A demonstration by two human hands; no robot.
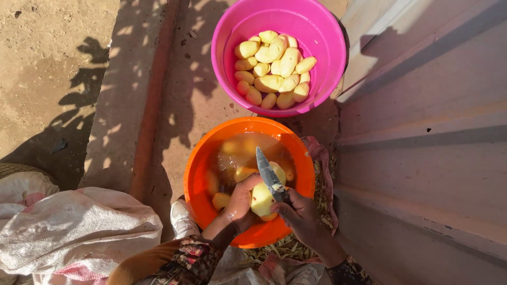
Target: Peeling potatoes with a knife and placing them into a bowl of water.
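Two hands work over one orange basin [198,174] of murky water: the left hand [240,203] cups a single peeled potato [262,199], and the right hand [302,215] grips one knife [270,177], blade laid against it. Beyond stands one pink basin [227,31] holding about eighteen peeled potatoes [273,66], with a white sack [79,232] lying at the left and a corrugated metal sheet [422,132] on the right.

Left hand [242,203] and right hand [302,215] are closed, wrists near together.
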